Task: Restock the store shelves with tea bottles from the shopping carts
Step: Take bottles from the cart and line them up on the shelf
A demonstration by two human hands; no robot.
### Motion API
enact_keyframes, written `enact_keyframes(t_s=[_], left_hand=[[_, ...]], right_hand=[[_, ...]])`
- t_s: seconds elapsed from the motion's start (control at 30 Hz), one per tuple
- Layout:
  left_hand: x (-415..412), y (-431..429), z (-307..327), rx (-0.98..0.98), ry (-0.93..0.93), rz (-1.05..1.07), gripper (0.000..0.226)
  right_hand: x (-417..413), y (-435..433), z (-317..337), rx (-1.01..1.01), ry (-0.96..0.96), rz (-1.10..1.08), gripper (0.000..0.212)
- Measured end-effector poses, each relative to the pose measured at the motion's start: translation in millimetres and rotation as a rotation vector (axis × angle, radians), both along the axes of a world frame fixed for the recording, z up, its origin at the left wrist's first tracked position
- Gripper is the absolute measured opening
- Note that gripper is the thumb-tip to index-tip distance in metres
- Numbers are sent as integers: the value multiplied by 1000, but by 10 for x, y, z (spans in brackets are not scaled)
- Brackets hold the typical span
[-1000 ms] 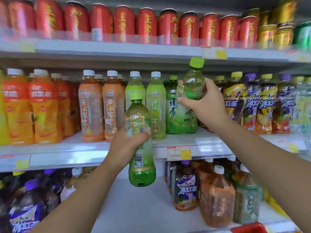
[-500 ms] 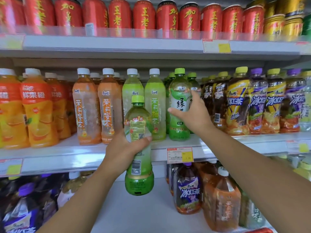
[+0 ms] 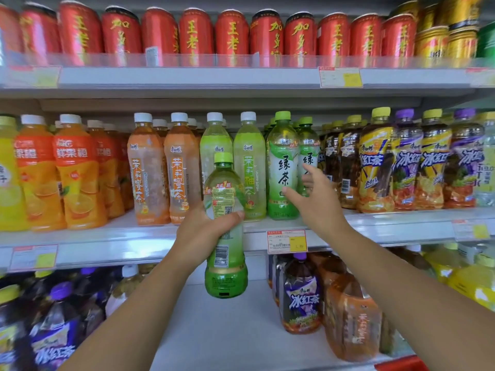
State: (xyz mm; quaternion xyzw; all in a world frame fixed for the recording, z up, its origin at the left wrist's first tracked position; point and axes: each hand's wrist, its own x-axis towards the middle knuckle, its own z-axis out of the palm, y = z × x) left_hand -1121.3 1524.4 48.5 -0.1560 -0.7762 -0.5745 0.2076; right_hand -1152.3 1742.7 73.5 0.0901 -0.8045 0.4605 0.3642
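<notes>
Orange juice bottles with white caps fill the left end of the middle shelf. Next to them stand peach-coloured jasmine honey tea bottles, then pale green jasmine pomelo tea bottles.

In front of these, the left hand grips a green tea bottle about its middle. The thumb lies curled across the face of the label, and the other fingers wrap round the far side, out of sight. This bottle is upright with its barcode toward the camera. Its lime cap is level with the pomelo tea labels, and its base hangs below the shelf edge, before a bare stretch of the lower shelf.

Just right of it a price tag is clipped to the shelf edge. Above the tag, two shelved green tea bottles stand side by side at the front of their rows. The right hand is raised before them with fingers spread, holding nothing. Its thumb tip overlaps the left bottle's label and its fingertips overlap the right one's, but whether they touch cannot be told.

Farther right come iced black tea bottles with yellow and purple caps. Below them, large iced tea bottles sit on the lower shelf. Along the top shelf runs a line of red herbal tea cans, ending at the right in gold cans.
</notes>
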Motion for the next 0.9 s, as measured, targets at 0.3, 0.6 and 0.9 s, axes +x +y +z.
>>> enact_keyframes(t_s=[0.3, 0.6, 0.9], left_hand=[[226, 85, 116, 40, -24, -126, 56], [576, 377, 268, -116, -98, -295, 75], [-317, 0, -47, -772, 475, 354, 49]], right_hand=[[769, -554, -527, -41, -212, 565, 50], [983, -368, -376, -220, -129, 470, 48], [641, 458, 246, -180, -32, 265, 45]])
